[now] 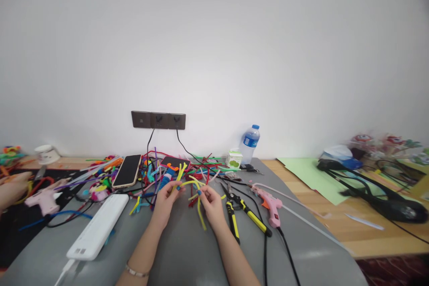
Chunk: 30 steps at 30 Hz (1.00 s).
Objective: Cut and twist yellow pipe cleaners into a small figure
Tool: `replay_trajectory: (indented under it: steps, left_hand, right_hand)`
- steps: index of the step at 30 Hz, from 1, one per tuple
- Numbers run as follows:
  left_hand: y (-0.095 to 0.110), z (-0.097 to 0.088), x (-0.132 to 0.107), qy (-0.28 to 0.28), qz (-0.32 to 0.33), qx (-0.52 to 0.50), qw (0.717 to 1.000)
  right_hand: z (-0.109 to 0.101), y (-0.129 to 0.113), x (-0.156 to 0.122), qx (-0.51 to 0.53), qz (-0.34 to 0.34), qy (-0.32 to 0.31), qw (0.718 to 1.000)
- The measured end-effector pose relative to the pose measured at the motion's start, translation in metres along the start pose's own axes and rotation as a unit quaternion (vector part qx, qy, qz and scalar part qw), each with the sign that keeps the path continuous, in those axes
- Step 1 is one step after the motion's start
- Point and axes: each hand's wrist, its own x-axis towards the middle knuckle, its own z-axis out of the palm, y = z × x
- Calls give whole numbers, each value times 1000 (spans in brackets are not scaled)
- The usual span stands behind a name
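My left hand [165, 202] and my right hand [212, 204] are raised just above the grey table [187, 250], both pinched on yellow pipe cleaners [194, 187]. The yellow strands arch between the two hands, and one end hangs down past my right hand. Behind them lies a tangle of coloured pipe cleaners [157, 172]. Just right of my right hand lie yellow-handled pliers [241, 212].
A pink glue gun [272, 205] with a black cord lies to the right. A white power bank [98, 227] and a phone [127, 170] sit on the left, a water bottle [250, 143] and a small carton [233, 159] by the wall. Another person's hand [11, 187] shows at far left near a second glue gun [45, 200].
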Motion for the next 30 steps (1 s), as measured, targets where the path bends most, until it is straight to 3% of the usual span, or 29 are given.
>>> replay_trajectory:
  steps: [7, 19, 30]
  left_hand:
    - [0, 5, -6, -125, -59, 59, 989]
    - [6, 9, -10, -145, -131, 60, 979]
    - [9, 10, -13, -164, -146, 51, 974]
  right_hand:
    - [-2, -1, 0, 60, 22, -3, 998]
    - [-3, 1, 1, 71, 30, 8, 997]
    - [-4, 5, 2, 38, 0, 34, 999]
